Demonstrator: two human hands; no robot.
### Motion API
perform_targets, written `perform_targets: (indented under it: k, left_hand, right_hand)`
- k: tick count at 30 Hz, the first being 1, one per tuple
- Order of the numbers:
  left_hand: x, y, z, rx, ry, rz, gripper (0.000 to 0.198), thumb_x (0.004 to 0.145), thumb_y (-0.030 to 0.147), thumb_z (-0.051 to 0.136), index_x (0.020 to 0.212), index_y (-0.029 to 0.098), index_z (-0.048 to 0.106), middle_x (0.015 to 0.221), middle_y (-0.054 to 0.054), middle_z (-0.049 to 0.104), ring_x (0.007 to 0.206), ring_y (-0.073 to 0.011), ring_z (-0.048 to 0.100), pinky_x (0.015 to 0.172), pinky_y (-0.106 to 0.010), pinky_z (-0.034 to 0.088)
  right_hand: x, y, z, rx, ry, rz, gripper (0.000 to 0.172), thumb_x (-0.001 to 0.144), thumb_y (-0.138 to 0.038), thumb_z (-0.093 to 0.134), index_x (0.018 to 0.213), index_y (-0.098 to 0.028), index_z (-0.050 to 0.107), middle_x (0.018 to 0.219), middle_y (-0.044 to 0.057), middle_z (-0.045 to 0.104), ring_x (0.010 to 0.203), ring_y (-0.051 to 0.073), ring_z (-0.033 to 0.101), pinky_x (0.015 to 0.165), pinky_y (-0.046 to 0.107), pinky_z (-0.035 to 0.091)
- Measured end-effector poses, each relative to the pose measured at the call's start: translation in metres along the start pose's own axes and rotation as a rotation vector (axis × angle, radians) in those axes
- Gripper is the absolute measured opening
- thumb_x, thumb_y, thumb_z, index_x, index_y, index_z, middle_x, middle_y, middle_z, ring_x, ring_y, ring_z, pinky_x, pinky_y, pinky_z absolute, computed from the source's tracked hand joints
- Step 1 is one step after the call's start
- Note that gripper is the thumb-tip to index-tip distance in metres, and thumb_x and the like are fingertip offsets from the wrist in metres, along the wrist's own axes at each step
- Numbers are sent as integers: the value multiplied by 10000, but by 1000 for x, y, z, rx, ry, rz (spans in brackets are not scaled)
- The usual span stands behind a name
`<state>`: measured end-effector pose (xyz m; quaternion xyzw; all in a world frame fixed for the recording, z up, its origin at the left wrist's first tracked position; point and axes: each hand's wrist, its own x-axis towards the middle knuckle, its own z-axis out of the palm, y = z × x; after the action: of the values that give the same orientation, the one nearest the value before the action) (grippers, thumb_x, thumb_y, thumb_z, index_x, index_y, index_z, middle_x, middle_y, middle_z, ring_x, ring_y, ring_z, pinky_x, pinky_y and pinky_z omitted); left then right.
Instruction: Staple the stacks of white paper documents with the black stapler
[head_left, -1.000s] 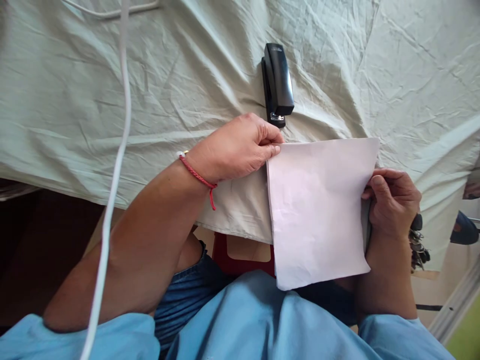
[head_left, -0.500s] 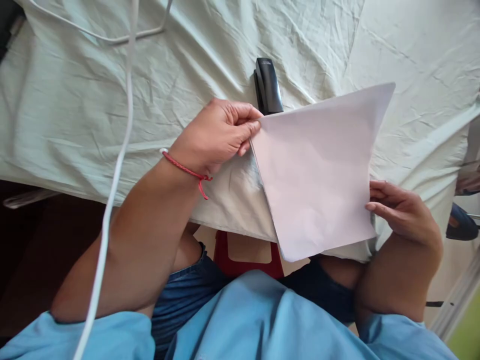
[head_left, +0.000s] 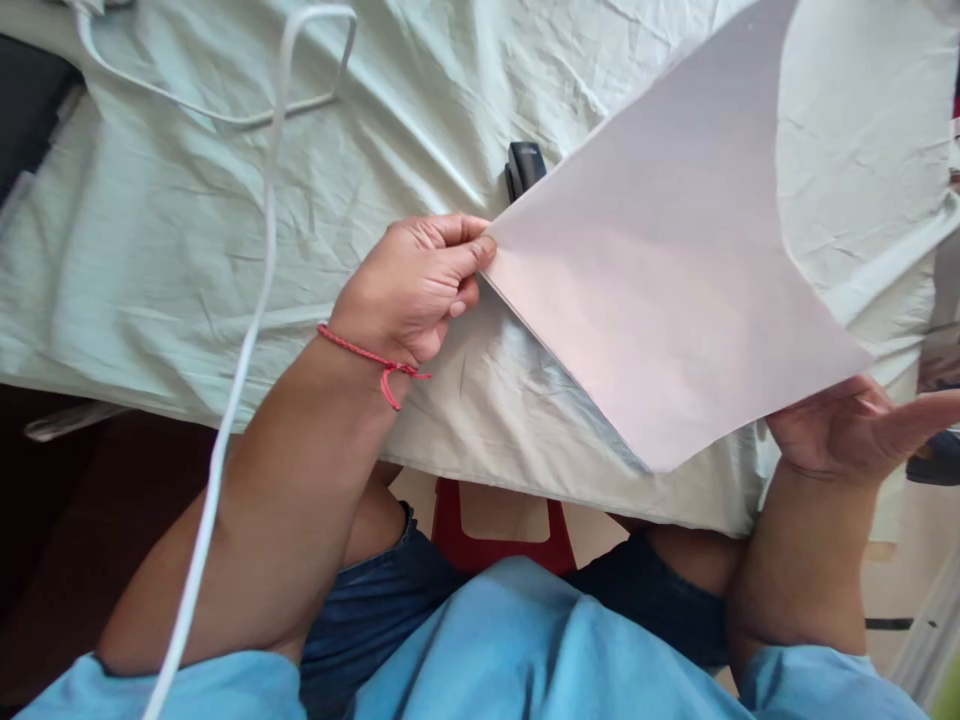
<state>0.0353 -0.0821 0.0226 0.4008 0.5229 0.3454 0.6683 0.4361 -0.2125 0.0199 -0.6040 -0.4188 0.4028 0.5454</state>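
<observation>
My left hand [head_left: 420, 285] pinches one corner of the white paper sheets [head_left: 660, 260] between thumb and fingers. The sheets are tilted above the cloth, with their far edge reaching the top of the view and the right side curving. My right hand [head_left: 840, 425] lies palm up under the lower right corner, thumb stretched out to the right; the paper hides its fingertips. Just beyond my left hand, a black stapler [head_left: 525, 168] rests on the cloth, its near end covered by the paper.
A pale, wrinkled cloth [head_left: 187, 230] covers the table. A white cable [head_left: 251, 330] runs down the left side, in front of my left arm. At the upper left lies a dark flat object [head_left: 34, 110]. Below the table edge shows a red stool [head_left: 499, 553].
The paper has turned, its far corner swinging up and away. My right hand has gone from gripping its right edge to lying palm up beneath the corner. My left hand has shifted slightly left.
</observation>
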Motion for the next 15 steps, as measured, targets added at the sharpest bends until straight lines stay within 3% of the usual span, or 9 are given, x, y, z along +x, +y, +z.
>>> perform_targets:
  k: [3,5,8,10,12,15]
  left_hand:
    - [-2,2,5,-35,33,-4,211,964,217,827,827,192,669,787,40,545,520,-20,314,454,-224,211]
    - [-3,2,10,-62,47,-15,205,1003,117,711,810,181,680,782,38,546,486,-9,319,435,-209,216]
    - [-4,-2,12,-27,28,65,181,968,121,741,801,188,717,787,23,626,539,-43,436,477,-198,355]
    - [-6,-4,10,35,-17,153,137,913,237,859,830,206,755,836,-2,716,691,-108,612,598,-216,509]
    - [-8,-4,8,76,-118,194,219,845,362,954,913,223,799,946,-29,798,922,-199,743,777,-267,616]
    - [-14,0,9,77,-246,283,369,781,398,1006,1068,245,831,1120,-27,842,1142,-271,777,970,-346,645]
  right_hand:
    - [-7,-1,17,162,69,70,859,537,-949,890,1114,-315,824,1311,93,791,1442,350,680,1088,510,665]
    - [-12,1,28,102,205,126,909,409,-710,1057,1164,-276,797,1297,103,799,1353,347,727,1021,490,693]
    - [-17,6,42,31,337,133,831,426,-333,1098,1178,-228,760,1193,81,819,1163,307,788,963,488,715]
    - [-18,6,47,11,411,69,692,492,-249,1066,1104,-210,748,1136,52,816,1148,267,784,1010,447,712]
    - [-17,3,47,3,482,-55,610,511,-234,1048,1029,-222,725,1152,27,801,1231,256,758,1096,433,693]
    - [-15,-4,37,-28,516,-272,685,473,-238,1028,1069,-284,695,1261,-10,760,1388,281,689,1163,488,670]
